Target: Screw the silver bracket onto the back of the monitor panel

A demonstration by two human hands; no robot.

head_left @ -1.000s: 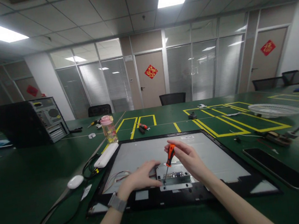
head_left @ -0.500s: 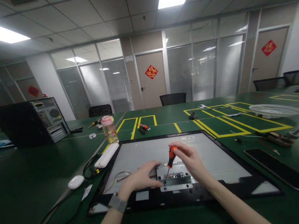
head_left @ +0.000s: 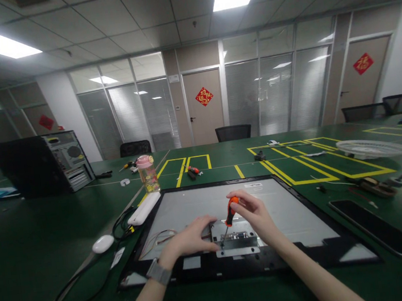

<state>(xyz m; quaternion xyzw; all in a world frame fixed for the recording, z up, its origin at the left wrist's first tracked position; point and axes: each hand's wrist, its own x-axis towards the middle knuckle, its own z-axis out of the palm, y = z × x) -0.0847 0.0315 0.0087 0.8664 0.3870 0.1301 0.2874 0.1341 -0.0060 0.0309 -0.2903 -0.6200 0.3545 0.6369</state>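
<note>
My right hand [head_left: 254,212] is closed round the orange and black handle of a screwdriver [head_left: 228,215]. The screwdriver leans, its tip down at the lower left part of a metal bracket [head_left: 239,252] with connector ports. My left hand [head_left: 193,237], with a watch on the wrist, grips the bracket's left end, fingers at its far side and thumb at its near side. Beneath both hands lies a display panel [head_left: 273,205] with its grey metal back up and a black frame round it. Thin wires [head_left: 157,241] run left of the bracket, partly behind my left hand.
Left of the panel are a white power strip [head_left: 144,209], a white mouse [head_left: 103,244], black cables and a pink-lidded bottle [head_left: 147,174]. A computer case [head_left: 41,165] stands farther left. A dark flat slab [head_left: 379,226] lies right; another screwdriver [head_left: 193,170] lies beyond the panel.
The screwdriver handle has turned slightly in my right hand. My left hand and the panel stay in the same place.
</note>
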